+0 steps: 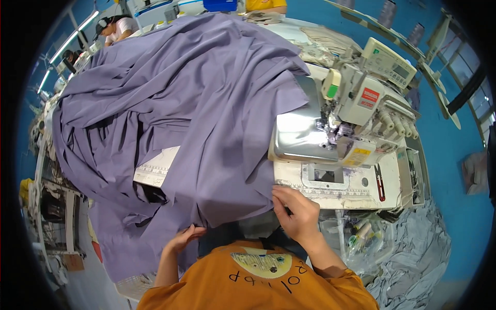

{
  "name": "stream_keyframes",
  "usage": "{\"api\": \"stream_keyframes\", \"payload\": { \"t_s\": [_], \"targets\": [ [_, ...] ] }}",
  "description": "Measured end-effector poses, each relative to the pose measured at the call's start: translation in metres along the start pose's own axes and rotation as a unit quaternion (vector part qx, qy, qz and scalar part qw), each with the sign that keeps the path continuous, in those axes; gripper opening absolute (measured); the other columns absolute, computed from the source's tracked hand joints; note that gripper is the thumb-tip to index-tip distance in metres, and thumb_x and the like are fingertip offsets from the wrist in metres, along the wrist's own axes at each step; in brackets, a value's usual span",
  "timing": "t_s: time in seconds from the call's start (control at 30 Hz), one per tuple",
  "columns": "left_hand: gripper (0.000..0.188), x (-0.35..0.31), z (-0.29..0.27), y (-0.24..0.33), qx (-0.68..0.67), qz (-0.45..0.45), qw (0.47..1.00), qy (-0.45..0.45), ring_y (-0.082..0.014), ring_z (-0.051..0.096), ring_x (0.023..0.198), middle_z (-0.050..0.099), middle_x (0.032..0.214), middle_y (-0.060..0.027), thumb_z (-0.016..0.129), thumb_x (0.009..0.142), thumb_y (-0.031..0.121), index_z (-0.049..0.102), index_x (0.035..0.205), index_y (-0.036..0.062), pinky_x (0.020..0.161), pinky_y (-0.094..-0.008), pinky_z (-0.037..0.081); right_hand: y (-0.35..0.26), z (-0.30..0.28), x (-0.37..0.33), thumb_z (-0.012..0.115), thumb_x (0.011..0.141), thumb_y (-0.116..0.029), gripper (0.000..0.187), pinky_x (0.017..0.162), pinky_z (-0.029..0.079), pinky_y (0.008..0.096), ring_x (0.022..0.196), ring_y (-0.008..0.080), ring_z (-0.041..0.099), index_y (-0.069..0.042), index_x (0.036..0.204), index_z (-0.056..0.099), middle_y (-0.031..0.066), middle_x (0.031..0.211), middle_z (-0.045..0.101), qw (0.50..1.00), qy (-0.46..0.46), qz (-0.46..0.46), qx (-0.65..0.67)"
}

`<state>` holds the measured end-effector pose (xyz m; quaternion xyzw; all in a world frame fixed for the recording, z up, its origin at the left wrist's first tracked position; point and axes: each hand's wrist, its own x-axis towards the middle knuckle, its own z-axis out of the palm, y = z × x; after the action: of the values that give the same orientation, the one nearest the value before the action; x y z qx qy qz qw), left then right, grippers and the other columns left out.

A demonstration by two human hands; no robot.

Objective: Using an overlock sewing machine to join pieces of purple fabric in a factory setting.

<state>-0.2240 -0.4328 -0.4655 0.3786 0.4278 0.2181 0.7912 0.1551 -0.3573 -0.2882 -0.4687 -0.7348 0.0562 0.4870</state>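
Note:
A large spread of purple fabric (222, 170) lies in loose folds over the sewing table and hangs over its front edge. My right hand (298, 211) is closed, its thumb and fingers pinching the fabric's right edge at the table front. Lower and to the left, my left hand (185, 238) has its fingers together at the fabric's hanging edge; part of its grip is hidden in the cloth. Right of the fabric stands an overlock sewing machine (356, 103) with a shiny metal plate (299, 135), and a corner of the cloth rests over that plate.
Red-handled thread snips (381, 187) lie on the table's right side, near a ruler strip (336, 193). A control panel (388, 63) sits atop the machine. Grey fabric (413, 258) is heaped below right, beside a plastic bag (364, 237). Other people work at the far side.

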Motion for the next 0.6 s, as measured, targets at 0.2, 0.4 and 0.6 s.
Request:
{"api": "stream_keyframes", "payload": {
  "t_s": [0.2, 0.4, 0.6],
  "targets": [
    [0.09, 0.003, -0.061, -0.118, -0.314, -0.129, 0.918, 0.205, -0.0305, 0.048, 0.125, 0.054, 0.133, -0.0168, 0.037, 0.087, 0.075, 0.047, 0.135, -0.0009, 0.109, -0.0468, 0.032, 0.003, 0.008, -0.008, 0.072, 0.076, 0.0, 0.014, 0.061, 0.056, 0.028, 0.073, 0.0228, 0.07, -0.002, 0.089, 0.069, 0.0094, 0.092, 0.071, 0.999, -0.008, 0.032, -0.002],
    [0.057, 0.088, -0.128, -0.155, -0.447, -0.118, 0.844, 0.273, -0.0302, 0.056, 0.112, 0.06, 0.12, -0.0123, 0.05, 0.09, 0.05, 0.056, 0.123, 0.0033, 0.094, -0.0482, 0.044, 0.007, 0.007, -0.011, 0.071, 0.077, 0.001, 0.012, 0.062, 0.056, 0.0279, 0.074, 0.0224, 0.07, -0.002, 0.089, 0.07, 0.0103, 0.091, 0.071, 0.997, 0.004, 0.076, 0.004],
    [0.015, 0.099, -0.164, -0.176, -0.524, 0.037, 0.809, 0.263, -0.0233, 0.065, 0.084, 0.067, 0.095, -0.0057, 0.058, 0.088, 0.019, 0.065, 0.097, 0.0078, 0.067, -0.0341, 0.056, 0.014, 0.012, -0.006, 0.074, 0.075, -0.003, 0.021, 0.062, 0.055, 0.0283, 0.076, 0.0239, 0.07, -0.002, 0.095, 0.069, 0.0118, 0.099, 0.07, 0.999, -0.014, 0.021, -0.021]
  ]
}}
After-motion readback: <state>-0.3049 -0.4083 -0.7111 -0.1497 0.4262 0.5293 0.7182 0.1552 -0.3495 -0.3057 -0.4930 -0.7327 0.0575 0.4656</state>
